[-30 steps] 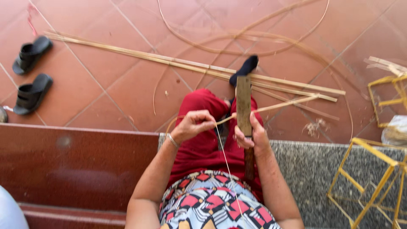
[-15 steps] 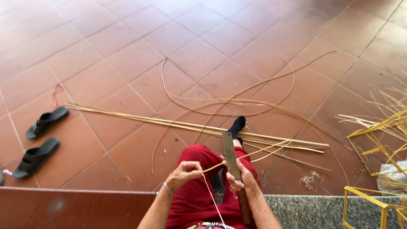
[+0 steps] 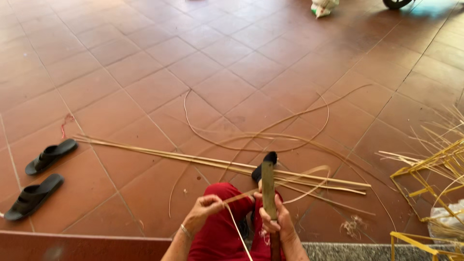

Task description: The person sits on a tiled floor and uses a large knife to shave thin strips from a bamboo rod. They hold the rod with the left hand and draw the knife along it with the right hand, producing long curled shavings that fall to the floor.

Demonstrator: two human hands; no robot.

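view tilts up since earlier, more floor point(image 3: 145, 72) far | left hand point(image 3: 203, 212) still pinches bamboo strip point(image 3: 237, 229) | right hand point(image 3: 276, 220) still grips knife point(image 3: 268, 186) | splitting continues

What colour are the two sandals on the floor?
Black, both sandals, seen clearly at left in the head view.

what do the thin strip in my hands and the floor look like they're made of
Strip: pale, thin and bendy, matching the long slats on the floor, probably split bamboo or cane. Floor: reddish-brown square tiles with grout lines and a dull sheen, likely terracotta or ceramic.
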